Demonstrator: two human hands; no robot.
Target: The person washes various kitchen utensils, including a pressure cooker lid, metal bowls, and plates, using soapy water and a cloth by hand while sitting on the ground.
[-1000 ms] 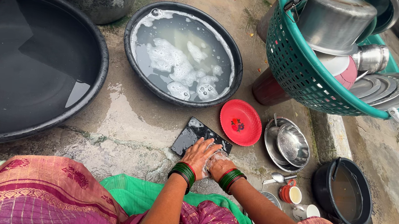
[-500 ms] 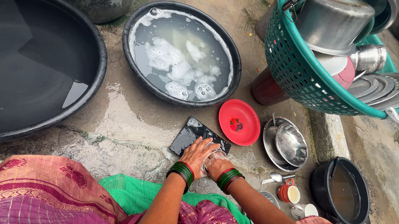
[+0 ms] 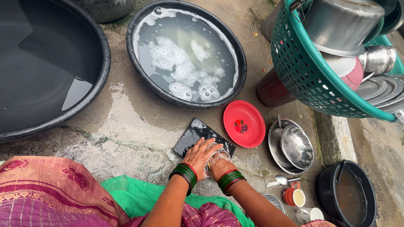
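We record a clear glass [image 3: 219, 156], soapy, clasped between our left hand [image 3: 202, 157] and right hand [image 3: 220, 168], both closed around it above a dark tile [image 3: 193, 136]. Wet concrete ground [image 3: 129, 127]. Wrists bent, fingers curled. Beyond: red plate [image 3: 244, 123], black basin [image 3: 186, 53] of sudsy water, green basket [image 3: 306, 71].

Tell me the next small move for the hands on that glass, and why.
Probably dip the soapy glass in the sudsy basin just ahead. Both the left hand and right hand grip it, foam covers it, and it sits over the dark tile.
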